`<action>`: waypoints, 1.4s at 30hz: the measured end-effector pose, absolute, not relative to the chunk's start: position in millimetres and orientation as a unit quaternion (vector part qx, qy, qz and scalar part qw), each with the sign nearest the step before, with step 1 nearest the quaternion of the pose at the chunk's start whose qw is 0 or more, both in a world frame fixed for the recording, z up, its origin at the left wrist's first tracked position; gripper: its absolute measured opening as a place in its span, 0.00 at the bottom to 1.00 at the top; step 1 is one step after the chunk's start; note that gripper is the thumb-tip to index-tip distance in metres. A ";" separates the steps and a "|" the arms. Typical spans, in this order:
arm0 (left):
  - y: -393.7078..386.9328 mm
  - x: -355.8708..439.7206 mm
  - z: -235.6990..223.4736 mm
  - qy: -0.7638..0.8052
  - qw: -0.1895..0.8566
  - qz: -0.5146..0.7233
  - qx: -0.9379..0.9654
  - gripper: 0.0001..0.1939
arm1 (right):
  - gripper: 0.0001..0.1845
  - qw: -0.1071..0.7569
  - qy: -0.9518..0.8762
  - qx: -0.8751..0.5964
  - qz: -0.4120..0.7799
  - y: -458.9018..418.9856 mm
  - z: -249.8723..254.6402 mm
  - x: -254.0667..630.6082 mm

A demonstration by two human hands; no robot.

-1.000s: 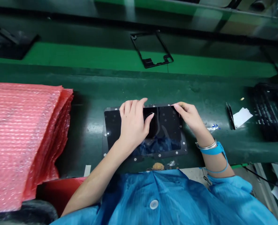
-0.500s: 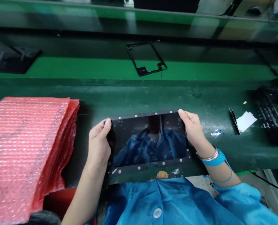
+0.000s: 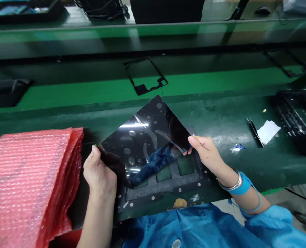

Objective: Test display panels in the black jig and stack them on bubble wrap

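A glossy black screen panel [image 3: 145, 134] is tilted and turned cornerwise between my hands, with bubbles and streaks showing on its film. My left hand [image 3: 99, 168] is closed on its left corner, the thumb along the edge. At the right corner, my right hand [image 3: 206, 151] pinches the panel between thumb and fingers. Beneath lies a dark fixture plate [image 3: 165, 187] with cut-out windows and round metal studs along its edge, partly covered by the panel. A blue band and silver bangles circle my right wrist.
Red bubble-wrap bags [image 3: 31, 182] are stacked at left. A thin black frame [image 3: 146, 77] lies on the green strip behind. To the right are tweezers [image 3: 255, 132], white paper [image 3: 268, 132] and stacked black frames [image 3: 297, 120]. A dark panel [image 3: 7, 93] lies far left.
The screen panel has come up out of the fixture plate and turned, uncovering the plate's windows. My left hand has shifted slightly left and down; my right hand has moved a little lower.
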State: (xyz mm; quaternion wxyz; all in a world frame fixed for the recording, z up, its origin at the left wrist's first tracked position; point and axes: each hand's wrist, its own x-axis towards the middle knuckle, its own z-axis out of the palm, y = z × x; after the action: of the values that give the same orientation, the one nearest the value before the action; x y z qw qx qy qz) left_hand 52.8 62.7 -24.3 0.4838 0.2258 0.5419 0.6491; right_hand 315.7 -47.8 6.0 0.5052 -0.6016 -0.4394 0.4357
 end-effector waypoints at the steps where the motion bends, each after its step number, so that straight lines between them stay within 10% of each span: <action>1: 62.0 53.7 -24.0 0.539 0.489 0.647 0.225 0.05 | 0.34 0.508 -0.428 -0.600 0.445 -47.4 5.5 315.6; 10: 45.7 65.7 -4.9 0.505 0.613 0.536 0.288 0.25 | 0.26 0.603 -0.235 -0.584 0.490 -38.9 -7.4 331.2; 25: 36.9 90.0 9.8 0.463 0.695 0.406 0.372 0.22 | 0.28 0.633 -0.227 -0.616 0.410 -40.9 -13.7 351.5; 31: 112.3 154.8 7.3 0.480 0.676 0.384 0.406 0.05 | 0.27 0.601 -0.325 -0.717 0.139 -58.0 -16.8 356.8; 42: 233.2 266.0 5.9 0.542 0.464 0.319 0.624 0.16 | 0.14 0.487 -0.554 -0.672 -0.069 -58.7 -11.4 343.0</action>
State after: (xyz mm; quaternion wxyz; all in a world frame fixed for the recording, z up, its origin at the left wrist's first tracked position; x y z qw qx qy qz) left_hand 266.0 233.2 5.9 0.4636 0.6243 0.5416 0.3193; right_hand 343.0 -58.7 -11.4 0.4872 -0.6717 -0.5538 -0.0690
